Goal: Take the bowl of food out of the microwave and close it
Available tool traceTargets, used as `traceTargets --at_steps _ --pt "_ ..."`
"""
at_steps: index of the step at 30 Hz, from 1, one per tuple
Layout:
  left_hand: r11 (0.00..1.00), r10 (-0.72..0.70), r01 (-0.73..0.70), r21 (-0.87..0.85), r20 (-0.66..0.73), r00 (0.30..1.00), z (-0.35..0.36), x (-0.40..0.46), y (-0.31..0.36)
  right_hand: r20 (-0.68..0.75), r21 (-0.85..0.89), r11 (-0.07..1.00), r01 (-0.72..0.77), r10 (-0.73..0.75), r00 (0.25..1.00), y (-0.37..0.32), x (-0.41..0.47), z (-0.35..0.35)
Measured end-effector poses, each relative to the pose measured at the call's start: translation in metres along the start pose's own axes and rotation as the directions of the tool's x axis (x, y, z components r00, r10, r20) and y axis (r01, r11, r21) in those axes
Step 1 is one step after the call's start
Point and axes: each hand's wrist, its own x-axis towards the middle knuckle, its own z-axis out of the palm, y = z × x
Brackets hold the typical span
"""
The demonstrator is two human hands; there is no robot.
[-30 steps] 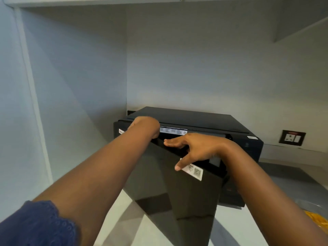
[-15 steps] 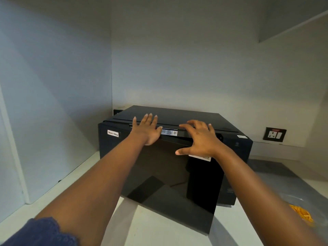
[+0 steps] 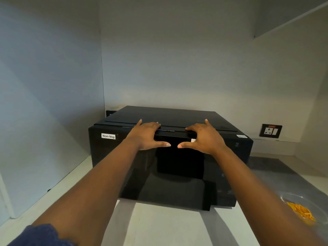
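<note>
A black microwave (image 3: 170, 157) stands on the white counter, with a "Non-Veg" label at its top left. Its glossy door (image 3: 177, 167) sits flush against the front. My left hand (image 3: 147, 135) and my right hand (image 3: 204, 137) lie flat on the door's top edge, fingers spread, thumbs pointing toward each other, holding nothing. A clear glass bowl (image 3: 305, 208) with orange shredded food rests on the counter at the far right, beside my right forearm.
The microwave fills a corner nook, with a wall close on the left and one behind. A wall socket (image 3: 270, 130) is at the back right. White counter (image 3: 159, 226) stretches in front of the microwave. An overhead cabinet edge shows at the top right.
The door has swung up from a steep open tilt to flush with the microwave front. Both hands rode up with it and now press flat on its top edge.
</note>
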Motion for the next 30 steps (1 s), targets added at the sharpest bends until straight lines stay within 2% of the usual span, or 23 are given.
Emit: traceTargets --at_steps 3,19,25,27,30 --pt "1.000 0.013 -0.012 0.010 -0.051 0.999 0.004 0.003 -0.002 -0.060 0.065 0.998 -0.019 0.023 0.998 -0.001 -0.001 0.002" --pt "1.000 -0.014 0.016 0.021 -0.113 0.993 0.005 0.006 0.005 -0.128 0.077 0.997 -0.017 0.027 0.991 0.000 0.001 0.008" --pt "0.999 -0.031 0.033 0.029 -0.081 0.996 0.006 0.006 0.006 -0.107 0.078 0.996 -0.040 0.048 0.993 -0.002 0.001 0.009" --pt "0.998 -0.044 0.045 0.031 -0.031 0.999 0.003 0.008 0.007 -0.093 0.067 0.997 -0.043 0.050 0.994 -0.003 0.003 0.008" --pt "0.995 -0.055 0.052 0.081 0.037 0.998 -0.004 0.006 0.013 -0.008 0.046 0.997 -0.066 0.066 0.998 -0.009 0.002 -0.004"
